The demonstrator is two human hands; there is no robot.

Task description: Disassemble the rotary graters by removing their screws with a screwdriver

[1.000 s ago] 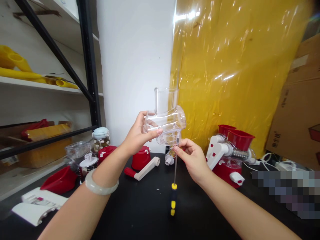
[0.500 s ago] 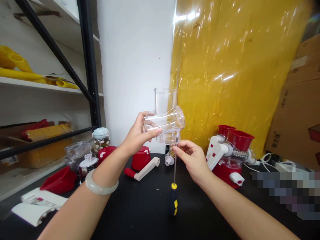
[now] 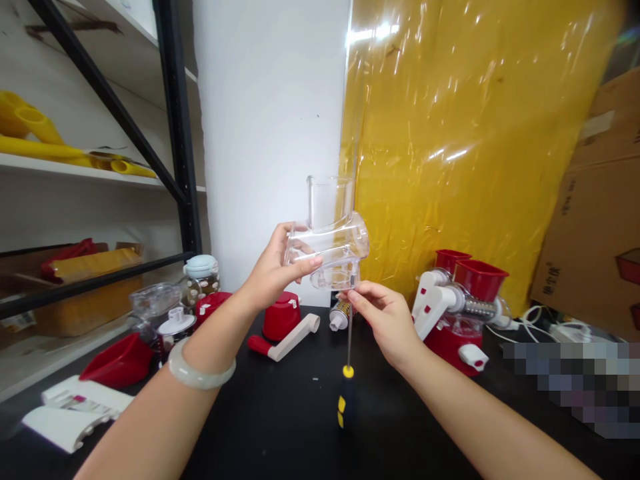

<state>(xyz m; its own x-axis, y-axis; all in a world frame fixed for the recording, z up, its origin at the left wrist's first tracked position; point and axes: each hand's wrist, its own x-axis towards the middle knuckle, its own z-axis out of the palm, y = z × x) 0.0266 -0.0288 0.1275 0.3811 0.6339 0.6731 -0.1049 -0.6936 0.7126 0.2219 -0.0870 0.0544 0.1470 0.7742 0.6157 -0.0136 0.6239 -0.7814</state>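
My left hand (image 3: 277, 270) is closed round the left end of a clear plastic grater housing (image 3: 330, 240), which it holds up above the table with the square chute on top. A screwdriver (image 3: 346, 400) with a black and yellow handle hangs upright, handle down. Its thin shaft rises to the housing's round base, where the dark tip sits inside the clear plastic. Just below that base, my right hand (image 3: 393, 320) pinches the top of the shaft between thumb and forefinger. Whether the tip touches a screw is too small to tell.
Behind the hands lie a red base (image 3: 283, 317), a crank handle (image 3: 285, 341) and a metal grating drum (image 3: 340, 315). An assembled red and white grater (image 3: 457, 307) stands at right. A red hopper (image 3: 120, 360) and white parts (image 3: 75, 407) lie left, near a shelf rack (image 3: 177, 133).
The screwdriver's handle has turned, its yellow patches moving from the right side to the left. Both hands and the housing have hardly moved.
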